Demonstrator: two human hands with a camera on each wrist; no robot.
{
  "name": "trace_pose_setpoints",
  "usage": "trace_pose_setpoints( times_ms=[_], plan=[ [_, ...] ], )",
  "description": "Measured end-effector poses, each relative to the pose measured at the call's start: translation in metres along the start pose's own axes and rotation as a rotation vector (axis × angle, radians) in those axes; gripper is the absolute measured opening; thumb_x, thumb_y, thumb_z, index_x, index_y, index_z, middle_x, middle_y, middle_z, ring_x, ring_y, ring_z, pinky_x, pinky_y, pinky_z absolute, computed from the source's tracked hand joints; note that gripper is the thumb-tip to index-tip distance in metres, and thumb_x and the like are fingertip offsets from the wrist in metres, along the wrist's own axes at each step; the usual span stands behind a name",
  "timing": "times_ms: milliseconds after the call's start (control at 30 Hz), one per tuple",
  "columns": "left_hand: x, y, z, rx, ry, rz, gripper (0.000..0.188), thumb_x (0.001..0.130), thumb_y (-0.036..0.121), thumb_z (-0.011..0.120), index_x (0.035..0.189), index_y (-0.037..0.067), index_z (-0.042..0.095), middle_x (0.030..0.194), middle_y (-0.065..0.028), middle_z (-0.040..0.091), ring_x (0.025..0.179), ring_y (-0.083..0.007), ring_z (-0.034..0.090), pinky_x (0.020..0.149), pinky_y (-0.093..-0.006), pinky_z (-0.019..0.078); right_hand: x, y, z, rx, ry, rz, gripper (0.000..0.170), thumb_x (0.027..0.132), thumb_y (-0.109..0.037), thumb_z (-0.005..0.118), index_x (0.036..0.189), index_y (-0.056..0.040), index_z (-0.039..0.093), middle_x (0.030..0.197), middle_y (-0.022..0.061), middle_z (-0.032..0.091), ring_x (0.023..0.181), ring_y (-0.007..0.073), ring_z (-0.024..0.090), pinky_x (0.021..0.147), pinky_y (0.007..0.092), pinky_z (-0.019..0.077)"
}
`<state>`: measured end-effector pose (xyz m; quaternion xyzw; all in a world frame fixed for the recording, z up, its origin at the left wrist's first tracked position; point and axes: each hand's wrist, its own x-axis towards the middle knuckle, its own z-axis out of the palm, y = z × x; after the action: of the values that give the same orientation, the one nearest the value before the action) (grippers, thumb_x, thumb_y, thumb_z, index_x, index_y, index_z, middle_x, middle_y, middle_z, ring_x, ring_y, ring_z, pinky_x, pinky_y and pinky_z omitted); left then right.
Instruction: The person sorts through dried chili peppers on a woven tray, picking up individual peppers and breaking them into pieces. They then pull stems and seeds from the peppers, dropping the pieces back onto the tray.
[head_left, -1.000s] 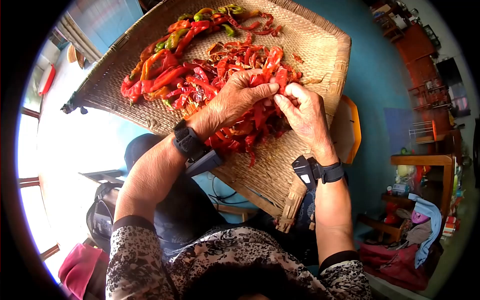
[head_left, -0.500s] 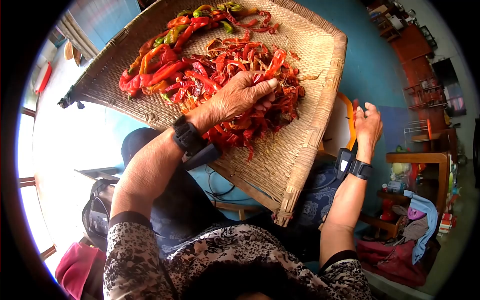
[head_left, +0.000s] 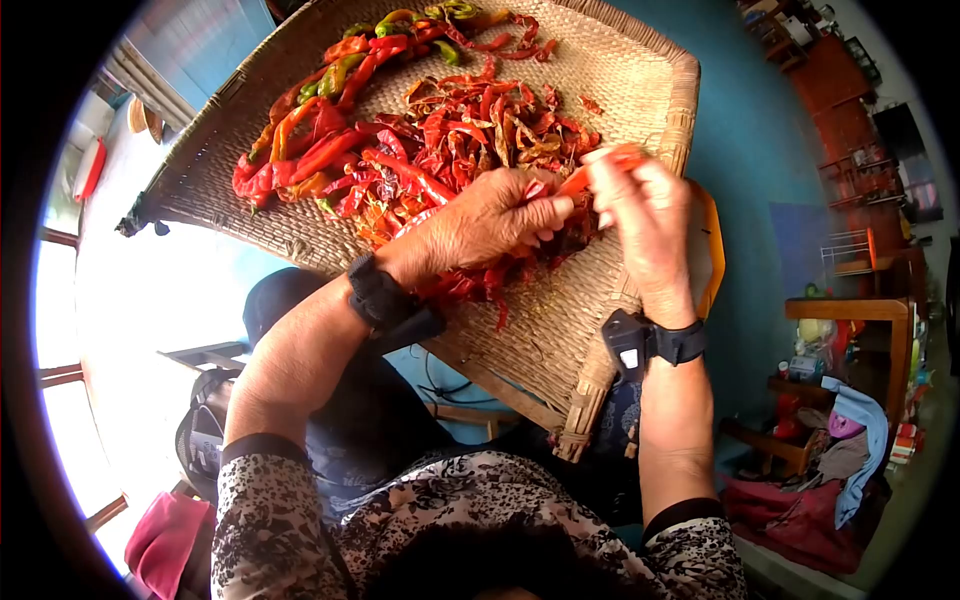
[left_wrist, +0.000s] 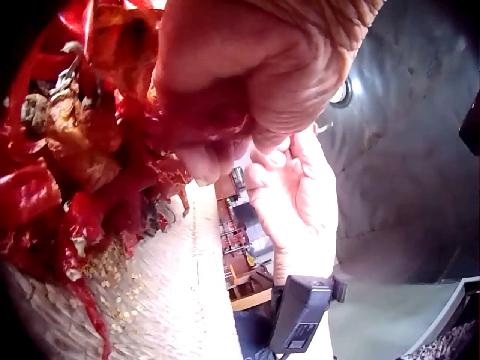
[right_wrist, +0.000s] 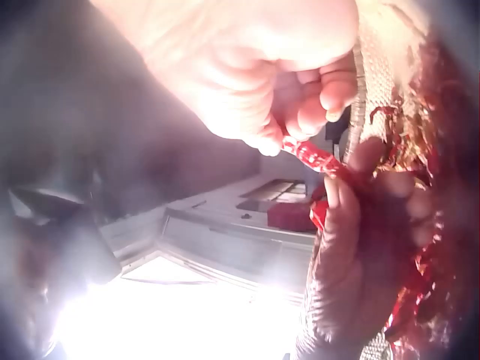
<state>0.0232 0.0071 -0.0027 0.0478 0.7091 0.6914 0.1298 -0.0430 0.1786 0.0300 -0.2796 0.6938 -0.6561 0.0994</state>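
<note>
Between the two hands a red chili pepper (head_left: 574,184) stretches over the right part of the heap. My left hand (head_left: 495,218) pinches one end with its thumb on top, low over the pile. The other end is between the fingers of my right hand (head_left: 652,225), near the tray's right rim. Seen from the right wrist, the chili (right_wrist: 309,156) looks split, with pale specks along it. A heap of wrinkled red chilies (head_left: 490,125) fills the middle of the woven tray (head_left: 630,85). Glossier red, orange and green peppers (head_left: 325,152) lie along its left side.
Loose pale seeds (left_wrist: 124,296) lie on the weave in the left wrist view. An orange-edged object (head_left: 713,245) stands just beyond the tray's right rim. Wooden furniture (head_left: 850,311) with clothes is farther right, a dark mesh bag (head_left: 203,430) at the left.
Half a second ago my right hand was out past the tray's right edge; it has come back left and now pinches the chili. My left hand has stayed over the heap.
</note>
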Motion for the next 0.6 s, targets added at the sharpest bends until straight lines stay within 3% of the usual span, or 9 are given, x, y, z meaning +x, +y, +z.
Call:
trace_pose_setpoints(
  times_ms=[100,167,233,300,367,400,433,500,600],
  plan=[
    [-0.003,0.004,-0.005,-0.122,0.155,0.138,0.043,0.098,0.039,0.046,0.115,0.000,0.057,0.092,-0.0039,0.061,0.085,-0.0116,0.059,0.075,-0.0272,0.0523,0.005,0.000,-0.034,0.113,0.198,-0.148,0.019,0.093,-0.022,0.060,0.096,-0.0031,0.063,0.070,-0.0012,0.055,0.058,0.0045,0.047,0.050,0.0193,0.0374],
    [0.000,0.000,-0.019,-0.165,0.133,0.223,0.050,0.098,0.043,0.042,0.122,0.001,0.054,0.097,-0.0063,0.060,0.090,-0.0132,0.059,0.079,-0.0275,0.0521,0.004,-0.002,-0.063,-0.104,0.438,-0.185,0.020,0.093,-0.023,0.059,0.096,-0.0028,0.064,0.070,-0.0010,0.056,0.058,0.0049,0.047,0.052,0.0200,0.0389],
    [-0.003,0.006,-0.020,-0.124,0.230,0.246,0.055,0.099,0.048,0.037,0.122,0.000,0.054,0.097,-0.0063,0.060,0.090,-0.0137,0.059,0.078,-0.0280,0.0514,-0.001,-0.002,-0.097,-0.595,0.520,-0.132,0.026,0.092,-0.026,0.061,0.096,-0.0012,0.064,0.069,-0.0014,0.056,0.061,0.0076,0.052,0.056,0.0233,0.0432],
    [-0.007,0.011,-0.023,-0.060,0.240,0.221,0.057,0.099,0.050,0.034,0.122,0.001,0.054,0.099,-0.0070,0.060,0.090,-0.0141,0.059,0.079,-0.0288,0.0506,-0.005,0.008,-0.117,-0.625,0.513,-0.152,0.030,0.090,-0.029,0.063,0.098,-0.0004,0.064,0.069,0.0007,0.060,0.066,0.0107,0.057,0.060,0.0266,0.0463],
    [-0.007,0.010,-0.023,0.004,0.252,0.195,0.059,0.099,0.052,0.032,0.122,0.002,0.054,0.101,-0.0076,0.061,0.090,-0.0146,0.059,0.080,-0.0296,0.0498,-0.015,0.010,-0.125,-1.573,0.421,0.218,0.030,0.087,-0.027,0.066,0.102,-0.0006,0.064,0.074,0.0039,0.063,0.069,0.0125,0.059,0.062,0.0282,0.0470],
    [-0.005,0.006,-0.020,0.005,0.273,0.232,0.060,0.099,0.052,0.030,0.122,0.003,0.054,0.103,-0.0080,0.061,0.091,-0.0149,0.058,0.081,-0.0304,0.0491,-0.019,0.016,-0.124,-1.707,0.487,0.013,0.031,0.085,-0.023,0.068,0.106,-0.0017,0.064,0.081,0.0070,0.065,0.070,0.0124,0.059,0.064,0.0275,0.0473],
    [-0.003,0.004,-0.017,0.006,0.294,0.269,0.060,0.099,0.052,0.028,0.123,0.003,0.054,0.105,-0.0084,0.061,0.093,-0.0153,0.058,0.082,-0.0312,0.0484,-0.019,0.018,-0.125,-1.708,0.488,0.013,0.031,0.085,-0.023,0.068,0.106,-0.0017,0.064,0.081,0.0070,0.065,0.070,0.0124,0.059,0.064,0.0275,0.0473],
    [-0.007,0.011,-0.008,0.035,0.270,0.261,0.059,0.100,0.051,0.027,0.124,0.004,0.054,0.109,-0.0085,0.061,0.095,-0.0158,0.057,0.084,-0.0319,0.0477,-0.013,0.011,-0.101,-0.909,0.418,-0.063,0.030,0.083,-0.019,0.068,0.110,-0.0046,0.064,0.090,0.0119,0.064,0.078,0.0216,0.064,0.068,0.0322,0.0502],
    [-0.005,0.009,0.002,0.006,0.192,0.305,0.055,0.101,0.046,0.027,0.127,0.004,0.051,0.120,-0.0088,0.058,0.110,-0.0179,0.053,0.094,-0.0334,0.0444,-0.013,-0.005,-0.043,-0.467,0.002,0.025,0.029,0.084,-0.017,0.068,0.106,0.0012,0.063,0.090,0.0101,0.064,0.081,0.0157,0.062,0.069,0.0302,0.0501]
  ],
)
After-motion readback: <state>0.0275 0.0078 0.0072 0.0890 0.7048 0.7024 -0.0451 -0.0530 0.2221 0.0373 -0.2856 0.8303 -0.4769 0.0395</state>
